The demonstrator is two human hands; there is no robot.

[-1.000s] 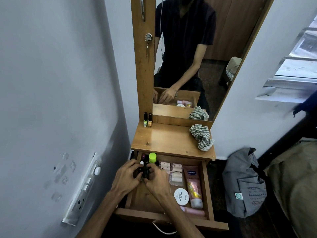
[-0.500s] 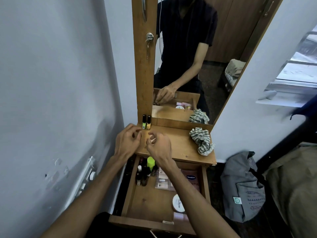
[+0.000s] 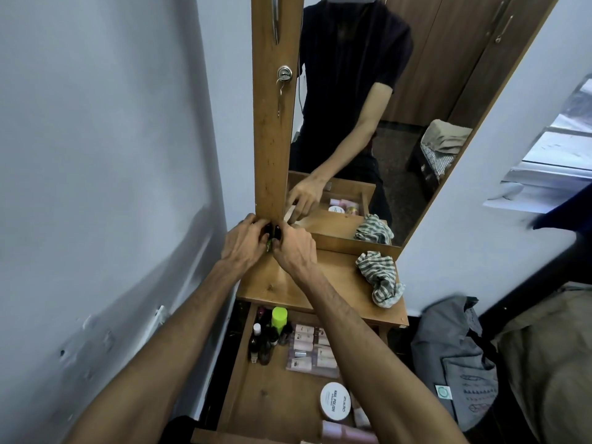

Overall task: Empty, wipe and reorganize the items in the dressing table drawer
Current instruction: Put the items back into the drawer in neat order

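The wooden drawer (image 3: 259, 398) stands pulled open under the dressing table top (image 3: 323, 283). It holds a lime-capped bottle (image 3: 279, 317), a cluster of small dark bottles (image 3: 262, 344), rows of pale pink tubes (image 3: 312, 347) and a white round nail polish tin (image 3: 336, 406). My left hand (image 3: 243, 243) and my right hand (image 3: 294, 249) meet at the back left corner of the top. Their fingers are pinched around small dark-capped nail polish bottles (image 3: 271, 238), mostly hidden, with a bit of green showing. A striped cloth (image 3: 381, 277) lies crumpled on the top's right side.
A tall mirror (image 3: 416, 91) in a wooden frame with a keyed lock (image 3: 284, 73) rises behind the top. The white wall (image 3: 112, 187) is close on the left. A grey bag (image 3: 458, 357) sits on the floor to the right.
Both hands left the dark bottles in the drawer, rose over the table top with fingers closed, and now sit at its back left corner by the mirror frame.
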